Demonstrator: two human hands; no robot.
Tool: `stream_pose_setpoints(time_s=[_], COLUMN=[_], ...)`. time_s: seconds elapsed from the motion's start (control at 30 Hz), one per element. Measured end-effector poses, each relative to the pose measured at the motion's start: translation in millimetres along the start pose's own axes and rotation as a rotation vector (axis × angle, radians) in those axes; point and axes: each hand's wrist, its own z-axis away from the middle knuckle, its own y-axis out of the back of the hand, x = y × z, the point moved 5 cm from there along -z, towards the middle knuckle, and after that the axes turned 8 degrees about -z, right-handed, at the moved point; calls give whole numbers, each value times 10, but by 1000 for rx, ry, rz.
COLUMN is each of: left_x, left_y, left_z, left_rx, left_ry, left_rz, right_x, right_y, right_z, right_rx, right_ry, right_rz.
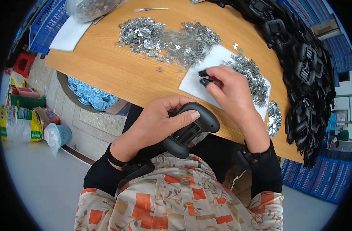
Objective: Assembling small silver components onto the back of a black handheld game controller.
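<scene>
My left hand (160, 117) is wrapped round a black game controller (205, 117), with the thumb pressed along its back. The controller is tilted above my lap, and an uncovered battery compartment (186, 134) shows in its back. Over the white foam pad (189, 81), my right hand (230, 88) is closed in a pinch, with black covers on the thumb and index fingertips. Anything between those fingertips is too small to make out. Beside this hand lies a heap of small silvery metal clips (253, 75), partly hidden behind it.
More metal pieces (141, 34) lie heaped across the wooden table (145, 82), with another small pile (274, 117) at right. A thin screwdriver (151, 9) rests at the back. Black controller shells (307, 77) crowd the right edge. Below left stands a bin of light-blue parts (91, 94).
</scene>
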Motion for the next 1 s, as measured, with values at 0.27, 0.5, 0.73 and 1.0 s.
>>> stream_pose_setpoints(time_s=[0.27,0.5,0.73,1.0], left_x=[-93,-103,-97,78], left_y=[200,290,284,192], left_z=[23,-19,-63,-215], left_rx=[105,124,122,70], left_ry=[-7,-26,-14,-89], left_rz=[33,78,175,-37], right_x=[-113,-113,-89,-231], right_y=[-479,-458,-256,27], right_z=[-409,-393,-224,110], right_rx=[-78,-3,31,157], right_ry=[241,241,303,526], right_rz=[435,470,520,335])
